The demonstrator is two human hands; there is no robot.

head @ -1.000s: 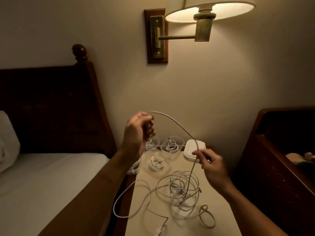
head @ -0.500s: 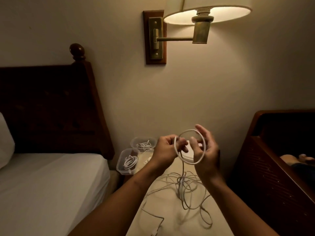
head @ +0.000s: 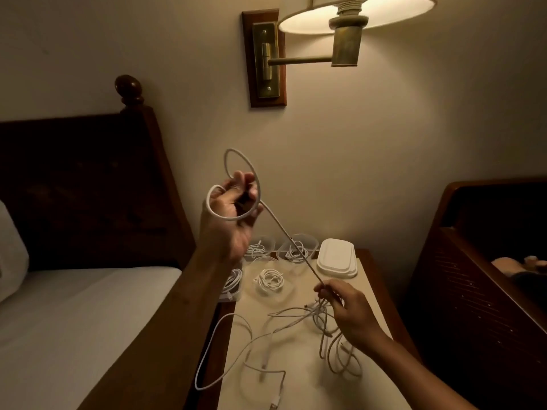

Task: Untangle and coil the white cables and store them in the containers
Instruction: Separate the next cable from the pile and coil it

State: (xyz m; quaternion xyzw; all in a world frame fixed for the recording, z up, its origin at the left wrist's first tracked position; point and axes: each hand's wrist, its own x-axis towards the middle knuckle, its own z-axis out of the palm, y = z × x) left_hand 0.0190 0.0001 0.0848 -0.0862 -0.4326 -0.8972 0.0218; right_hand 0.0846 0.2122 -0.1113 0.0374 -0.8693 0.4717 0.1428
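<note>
Containers [head: 308, 241] at nightstand's [head: 299, 383] back, lids [head: 337, 257] right of them, cables [head: 323, 316] in front, bed [head: 74, 321] left.

Half a second ago the two hands met above the counter [head: 310, 389] around one small loop; now they have drawn apart. The left hand [head: 229, 214] has risen up and leftward, carrying the looped white cable [head: 278, 224] in its fingers [head: 245, 179]. The right hand [head: 350, 313] has dropped to the tangle [head: 322, 327], pinching the strand pulled straight between them.

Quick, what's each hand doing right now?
Left hand: closed, holding loops of the white cable.
Right hand: closed, pinching the same cable lower down.
</note>
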